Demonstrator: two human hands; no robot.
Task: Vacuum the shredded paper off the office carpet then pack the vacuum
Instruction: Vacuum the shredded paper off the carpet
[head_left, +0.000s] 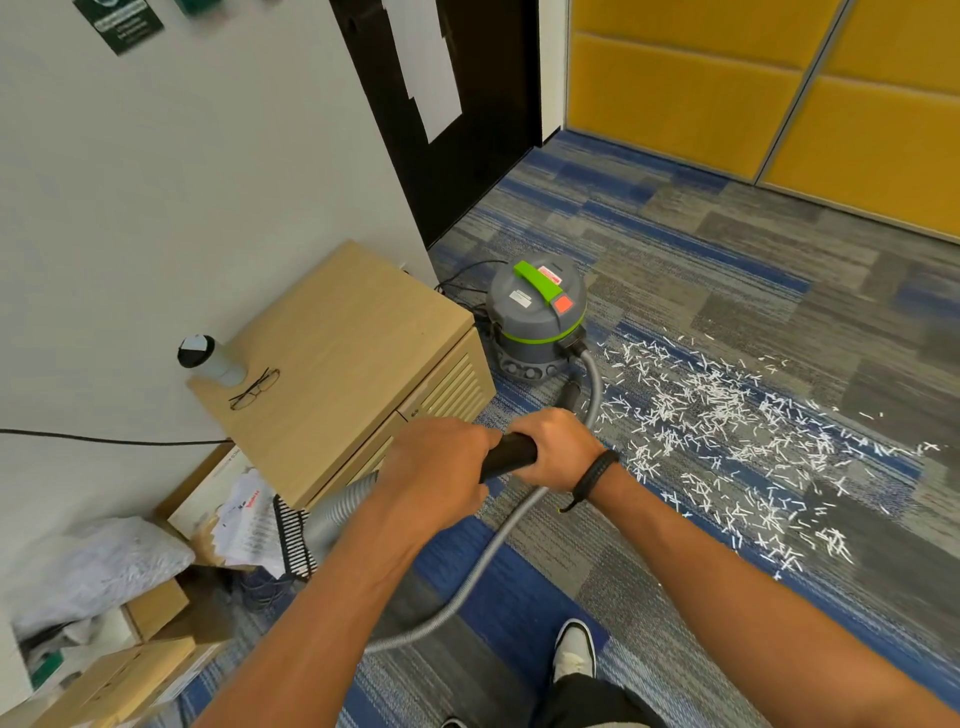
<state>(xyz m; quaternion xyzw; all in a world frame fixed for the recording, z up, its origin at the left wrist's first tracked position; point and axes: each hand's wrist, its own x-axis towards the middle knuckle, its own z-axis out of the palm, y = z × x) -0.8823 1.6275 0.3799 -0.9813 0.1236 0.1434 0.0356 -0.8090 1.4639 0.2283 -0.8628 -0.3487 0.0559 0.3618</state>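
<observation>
In the head view, a black handle (511, 451) is held near the middle of the frame by both hands. The left hand (435, 474) is curled around its lower end, where a grey tube (340, 512) goes down toward the lower left. The right hand (558, 449) is clenched around the upper end. Such a two-hand grasp probably serves to join or steady the parts before the cleaning is started.

The grey hose (506, 540) is seen running in a loop from the vacuum (537, 317), under the right wrist, down to the carpet (727, 249) at the bottom centre. The vacuum is placed above the hands, just beside a wooden cabinet (343, 358) and near the wall, where black cables (460, 283) lie, probably for the socket. On the cabinet, glasses (254, 388) and a bottle (210, 358) are put aside, away from the work.

The shredded paper (727, 441) is spread on the carpet in the right half of the frame, from beside the vacuum toward the right edge. It appears untouched, so the task is judged to be at its beginning. A brush head (295, 545) is seen at the lower left, beside the end of the tube; whether it is attached cannot be told.
</observation>
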